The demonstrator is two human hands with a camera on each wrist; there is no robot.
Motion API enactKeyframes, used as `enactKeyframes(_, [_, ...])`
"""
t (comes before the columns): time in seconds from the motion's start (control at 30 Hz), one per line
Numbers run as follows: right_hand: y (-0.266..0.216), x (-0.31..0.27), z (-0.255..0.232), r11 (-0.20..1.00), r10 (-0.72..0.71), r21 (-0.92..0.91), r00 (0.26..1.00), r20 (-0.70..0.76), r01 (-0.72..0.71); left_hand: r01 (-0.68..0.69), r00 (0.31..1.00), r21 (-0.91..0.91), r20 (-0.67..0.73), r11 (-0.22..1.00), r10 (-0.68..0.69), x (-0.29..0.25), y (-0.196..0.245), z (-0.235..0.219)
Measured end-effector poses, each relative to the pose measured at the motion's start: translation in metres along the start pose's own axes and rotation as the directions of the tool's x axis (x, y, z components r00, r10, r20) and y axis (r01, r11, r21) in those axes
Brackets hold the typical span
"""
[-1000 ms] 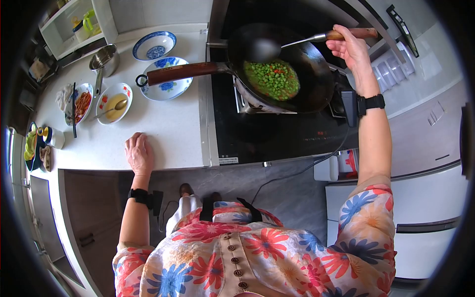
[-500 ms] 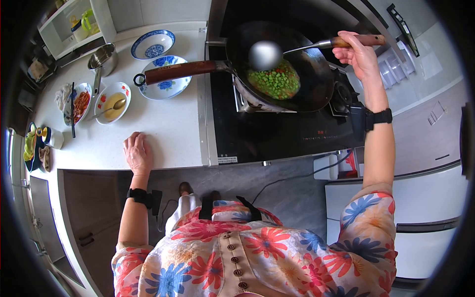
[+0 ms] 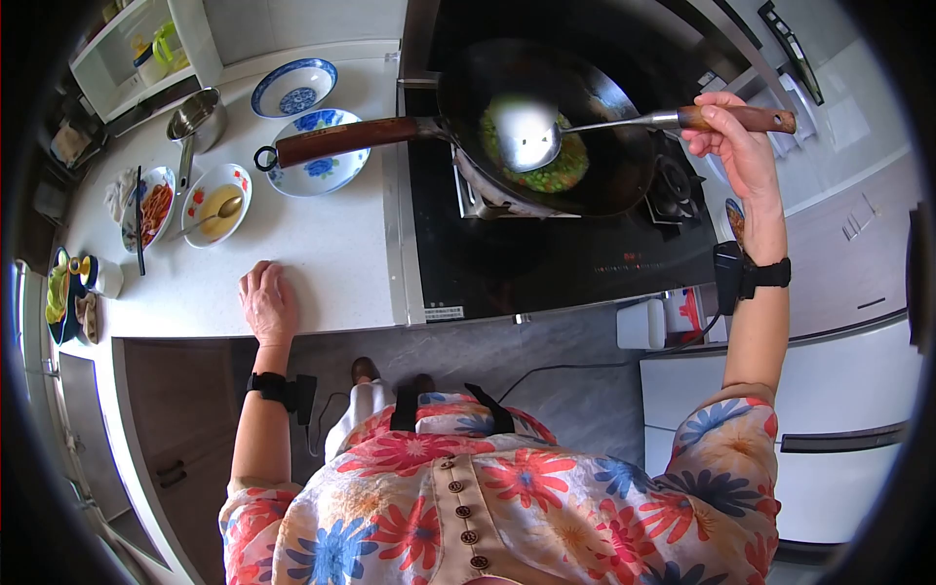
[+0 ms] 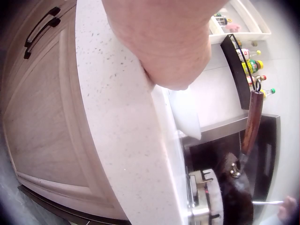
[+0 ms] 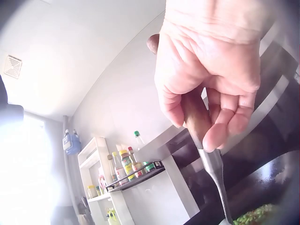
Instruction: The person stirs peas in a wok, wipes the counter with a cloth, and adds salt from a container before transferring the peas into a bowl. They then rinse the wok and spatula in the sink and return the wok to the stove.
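Observation:
My right hand (image 3: 736,146) grips the wooden handle of a metal wok spatula (image 3: 624,124), thumb and fingers curled round it in the right wrist view. The blade lies over green peas with red bits (image 3: 558,182) in a dark wok (image 3: 619,180) and hides part of them. The wok sits on the left burner, its brown wooden handle (image 3: 341,144) reaching left over the counter. My left hand (image 3: 268,302) rests on the white counter (image 3: 341,258) near its front edge, holding nothing. In the left wrist view its fingers are mostly hidden.
On the counter stand a blue-rimmed bowl (image 3: 294,88), a flowered plate (image 3: 341,174), a bowl of pale liquid with a spoon (image 3: 216,205), a dish of reddish strips with chopsticks (image 3: 154,210) and a metal saucepan (image 3: 198,119). A cable (image 3: 565,367) hangs at the stove front.
My right hand has moved right and toward me, drawing the spatula. Its blade has come down from the wok's far side over the peas. The left hand stays on the counter.

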State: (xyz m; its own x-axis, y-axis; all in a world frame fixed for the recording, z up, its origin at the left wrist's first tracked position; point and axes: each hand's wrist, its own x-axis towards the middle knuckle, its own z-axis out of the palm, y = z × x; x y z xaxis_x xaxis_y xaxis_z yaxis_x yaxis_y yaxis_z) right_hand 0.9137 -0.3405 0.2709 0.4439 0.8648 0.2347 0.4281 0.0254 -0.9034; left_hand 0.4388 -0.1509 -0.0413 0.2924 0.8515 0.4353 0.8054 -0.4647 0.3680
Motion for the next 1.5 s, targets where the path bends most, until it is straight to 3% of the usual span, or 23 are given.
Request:
enactKeyframes(0.07, [-0.001,-0.003,0.000,0.996,-0.022,-0.087,1.000,0.010,0.023,0.004,1.000,-0.002,0.003,1.000,-0.004,0.000,0.002,-0.001])
enactKeyframes(0.2, [-0.013,-0.016,-0.010,0.997,-0.053,-0.046,0.998,0.028,0.054,0.004,1.000,-0.004,-0.001,1.000,-0.004,0.001,0.002,-0.002])
enactKeyframes(0.3, [-0.019,-0.022,-0.015,0.994,-0.067,-0.075,0.987,0.147,0.079,0.011,1.000,-0.007,0.006,1.000,-0.011,0.001,0.002,-0.002])
enactKeyframes(0.37, [-0.019,-0.024,-0.012,0.982,-0.065,-0.172,0.993,0.093,0.081,0.006,1.000,-0.005,-0.001,1.000,-0.006,0.000,0.001,0.000])
enactKeyframes(0.5, [-0.012,-0.020,-0.016,0.987,-0.091,-0.128,0.996,0.023,0.093,-0.008,1.000,0.003,-0.011,1.000,0.008,0.000,-0.001,0.000])
enactKeyframes(0.57, [-0.008,-0.018,-0.002,0.959,-0.188,-0.228,0.980,-0.063,0.169,0.003,1.000,0.003,-0.008,1.000,-0.003,0.000,-0.001,0.001])
enactKeyframes(0.67, [0.009,-0.011,0.037,0.935,-0.241,-0.268,0.971,0.006,0.233,-0.004,1.000,0.017,-0.020,1.000,0.004,0.000,-0.002,0.003])
enactKeyframes(0.77, [0.025,-0.014,0.070,0.768,-0.383,-0.495,0.911,0.153,0.407,-0.015,0.999,0.016,-0.033,1.000,0.016,-0.001,-0.002,0.006])
enactKeyframes(0.83, [0.026,-0.020,0.092,0.554,-0.477,-0.633,0.829,0.291,0.541,-0.035,0.998,0.010,-0.051,0.999,0.035,-0.001,-0.006,0.008])
enactKeyframes(0.97, [0.033,-0.044,0.137,0.403,-0.370,-0.764,0.853,0.368,0.505,-0.019,0.999,0.019,-0.042,1.000,0.019,-0.003,-0.020,0.018])
enactKeyframes(1.07, [0.033,-0.058,0.163,0.354,-0.226,-0.824,0.895,0.384,0.442,0.044,0.999,-0.117,0.003,0.992,-0.043,0.001,-0.012,0.002])
enactKeyframes(1.13, [0.033,-0.062,0.172,0.329,-0.144,-0.853,0.915,0.378,0.404,0.021,0.999,-0.263,0.051,0.965,-0.008,0.000,-0.019,-0.002])
enactKeyframes(1.3, [0.022,-0.059,0.197,0.260,-0.020,-0.904,0.938,0.347,0.340,0.042,0.991,-0.432,0.132,0.901,0.017,0.017,-0.074,-0.060])
enactKeyframes(1.37, [0.023,-0.055,0.193,0.230,-0.035,-0.915,0.942,0.333,0.332,0.138,0.984,-0.430,0.160,0.892,-0.075,0.027,-0.124,-0.092])
enactKeyframes(1.43, [0.020,-0.050,0.185,0.385,-0.001,-0.905,0.981,0.196,0.181,0.365,0.930,-0.452,0.206,0.814,-0.303,0.031,-0.178,-0.128])
enactKeyframes(1.5, [0.004,-0.057,0.203,0.566,-0.031,-0.824,0.999,0.005,0.022,0.398,0.906,-0.366,0.012,0.841,-0.424,0.028,-0.246,-0.153])
